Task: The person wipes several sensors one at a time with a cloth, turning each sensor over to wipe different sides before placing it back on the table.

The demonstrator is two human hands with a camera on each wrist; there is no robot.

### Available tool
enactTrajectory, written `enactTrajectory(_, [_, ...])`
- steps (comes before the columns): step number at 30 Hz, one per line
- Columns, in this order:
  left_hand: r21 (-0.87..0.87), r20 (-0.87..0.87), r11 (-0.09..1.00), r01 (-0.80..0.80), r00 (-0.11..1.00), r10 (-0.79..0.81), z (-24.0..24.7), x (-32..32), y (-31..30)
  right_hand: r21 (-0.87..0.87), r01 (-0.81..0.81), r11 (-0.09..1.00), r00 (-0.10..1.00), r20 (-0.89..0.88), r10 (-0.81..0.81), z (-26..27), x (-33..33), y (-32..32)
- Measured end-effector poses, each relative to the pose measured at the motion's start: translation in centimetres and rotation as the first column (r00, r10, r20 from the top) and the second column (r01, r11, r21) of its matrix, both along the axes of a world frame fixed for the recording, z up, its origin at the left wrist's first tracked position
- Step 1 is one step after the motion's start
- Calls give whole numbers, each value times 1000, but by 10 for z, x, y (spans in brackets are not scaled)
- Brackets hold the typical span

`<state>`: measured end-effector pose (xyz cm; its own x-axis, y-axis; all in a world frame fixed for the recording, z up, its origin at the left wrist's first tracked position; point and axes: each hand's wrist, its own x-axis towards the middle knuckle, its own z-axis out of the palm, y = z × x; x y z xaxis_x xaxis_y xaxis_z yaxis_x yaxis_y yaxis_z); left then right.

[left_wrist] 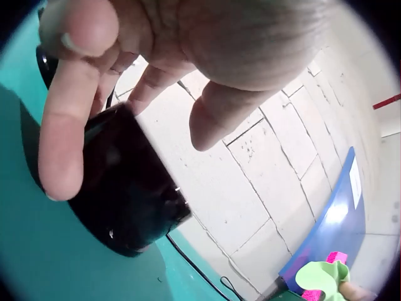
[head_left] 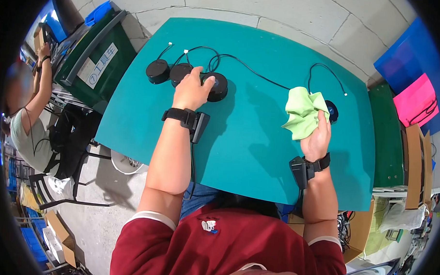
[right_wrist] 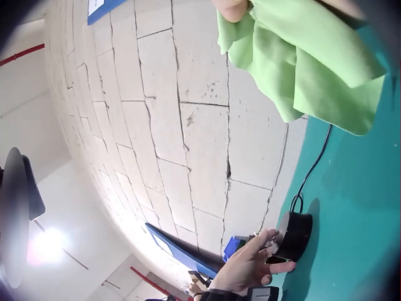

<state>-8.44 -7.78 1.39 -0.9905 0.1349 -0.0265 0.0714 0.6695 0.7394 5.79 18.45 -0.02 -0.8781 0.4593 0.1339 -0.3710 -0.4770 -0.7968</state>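
Observation:
My left hand [head_left: 191, 92] is over a black round puck-like unit [head_left: 219, 90], its fingers spread and fairly straight. In the left wrist view, one finger lies along the side of this unit [left_wrist: 135, 182] and another fingertip is right at its upper edge. Two similar black units, one at the far left [head_left: 158, 72] and one beside the hand [head_left: 179, 74], stand in a row with it. On the right, my right hand [head_left: 318, 137] holds a crumpled light-green cloth [head_left: 301, 111]. A further black unit [head_left: 333, 111] with a blue mark shows partly behind the cloth.
Thin black cables [head_left: 251, 68] with white plugs trail over the green table [head_left: 258, 158]. A pale block wall [head_left: 219, 14] stands behind it. A green tool cart [head_left: 99, 60] is at the left, cardboard [head_left: 415, 163] at the right. Another person [head_left: 31, 126] sits far left.

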Motion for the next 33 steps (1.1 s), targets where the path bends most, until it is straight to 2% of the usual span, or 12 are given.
enactTrajectory(2, [-13,-139,1000,-9,990,7,-2,-2,-2,-1,-13,1000,1000,-17,13,0,1,1])
enactTrajectory(6, [45,-202,999,20,979,-10,-2,0,-3,29,7,1000,1000,-29,-6,2,3,10])
enactTrajectory(8, [40,-278,999,19,961,-8,-4,-1,-3,-24,-85,996,975,-209,78,13,7,23])
enactTrajectory(10, [82,-328,996,28,945,1,-2,-2,-4,-99,-8,995,980,-201,-12,31,14,37])
enactTrajectory(13, [434,-364,888,154,931,16,15,9,3,-110,8,994,958,-284,-39,50,34,58])
enactTrajectory(17, [666,-211,686,293,956,-203,34,35,18,-109,120,987,984,-121,-133,51,59,80])
enactTrajectory(25, [705,-162,629,328,938,-307,23,40,32,-194,155,969,979,-105,-177,25,81,112])
enactTrajectory(28, [702,-126,642,307,942,-311,19,41,36,20,62,998,979,-194,-57,29,71,133])
enactTrajectory(30, [670,-133,661,337,931,-340,18,40,36,308,318,897,945,-26,-327,39,50,136])
enactTrajectory(31, [674,-139,656,340,930,-340,17,40,37,516,304,801,916,72,-395,33,42,146])
enactTrajectory(32, [658,-147,667,350,928,-342,16,41,38,712,26,702,907,279,-317,20,35,172])
enactTrajectory(33, [640,-154,679,359,926,-345,15,42,39,766,-72,639,948,251,-194,38,29,151])
